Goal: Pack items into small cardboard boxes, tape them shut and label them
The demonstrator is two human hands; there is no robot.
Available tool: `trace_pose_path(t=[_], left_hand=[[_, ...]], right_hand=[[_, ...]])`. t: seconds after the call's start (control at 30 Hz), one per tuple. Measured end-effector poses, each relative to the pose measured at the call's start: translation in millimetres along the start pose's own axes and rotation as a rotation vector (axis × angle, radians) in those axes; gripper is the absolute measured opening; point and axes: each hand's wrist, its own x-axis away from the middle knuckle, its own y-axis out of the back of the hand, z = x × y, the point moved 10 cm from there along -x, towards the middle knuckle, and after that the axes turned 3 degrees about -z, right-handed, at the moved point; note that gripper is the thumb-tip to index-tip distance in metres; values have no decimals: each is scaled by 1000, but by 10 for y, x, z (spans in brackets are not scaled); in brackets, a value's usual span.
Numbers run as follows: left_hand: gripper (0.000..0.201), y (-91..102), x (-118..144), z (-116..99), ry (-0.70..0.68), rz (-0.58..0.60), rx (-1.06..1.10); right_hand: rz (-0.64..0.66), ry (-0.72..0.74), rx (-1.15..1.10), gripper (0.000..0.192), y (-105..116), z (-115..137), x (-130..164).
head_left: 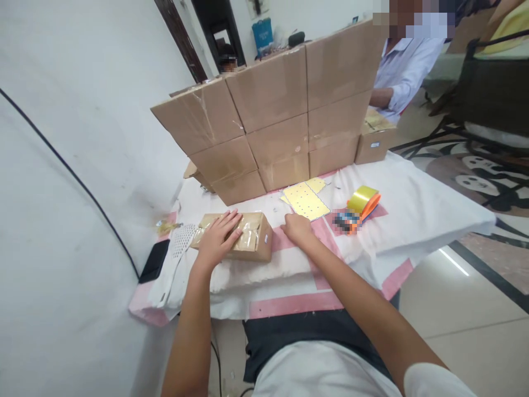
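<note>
My left hand (222, 234) lies flat on top of a small cardboard box (263, 234), fingers spread over its shiny clear tape. The box rests on the cloth-covered table, and a small white label shows on its right end. To the right of the box, my right hand (298, 229) is closed with its fingers curled under, low over the cloth; whether anything is inside it is hidden. Just beyond that hand are yellow dotted sheets (306, 200). Farther right stands an orange tape dispenser (363, 205) with a wide yellowish tape roll.
Stacked cardboard boxes (281, 118) form a wall along the table's far side. Another box (375, 144) stands at its right end, near a person (417, 71) in a light shirt. A black phone (154, 261) lies at the left, close to the white wall (74, 198).
</note>
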Motion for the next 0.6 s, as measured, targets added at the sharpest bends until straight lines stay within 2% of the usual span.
trace_pose_path(t=[0.1,0.2,0.3,0.37,0.4,0.43,0.47,0.53,0.6], left_hand=[[55,10,3,2,3,-12,8],[54,21,6,5,3,-31,28],[54,22,19,11,1,-43,42],[55,11,23,19,2,-42,41],[55,3,20,26,4,-40,40],[56,-8,12,36,9,-36,40],[56,-23,-1,50,16,-28,43],[57,-61,-38,84,41,-10,57],[57,-103,-71,110,70,7,73]], right_hand=[[-13,-32,-3,35,96,-75,-32],[-165,-22,-215,20,339,-227,132],[-536,-13,-483,26,782,-677,597],[-896,-53,-546,24,1118,-1174,1052],[-1055,-118,-547,23,1237,-1458,1266],[-1140,-198,-571,22,1295,-1738,1399],[-1159,-274,-628,23,1307,-1999,1444],[-1058,-324,-793,31,1263,-2346,1302],[-885,-257,-952,41,1186,-2421,998]])
